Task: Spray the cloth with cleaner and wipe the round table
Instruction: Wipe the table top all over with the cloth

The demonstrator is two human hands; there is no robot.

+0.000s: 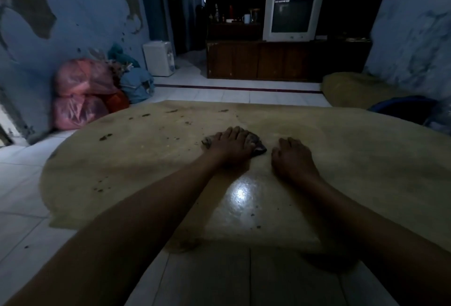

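Two bare hands on a round tan bench (146, 171), head view. Left hand (233, 145): flat, fingers spread, pressing down on a dark crumpled cloth (258, 148) near bench centre; grip is a palm press, not a closed fist. Right hand (292, 159): at 3 o'clock of the cloth, just beside it, fingers loosely curled, holding nothing. Dark specks (105, 137) toward 10 o'clock on the bench. Glossy light patch (240, 194) at 6 o'clock of the hands. Television (291, 17) at 12 o'clock, pink bags (80, 93) at 10 o'clock.
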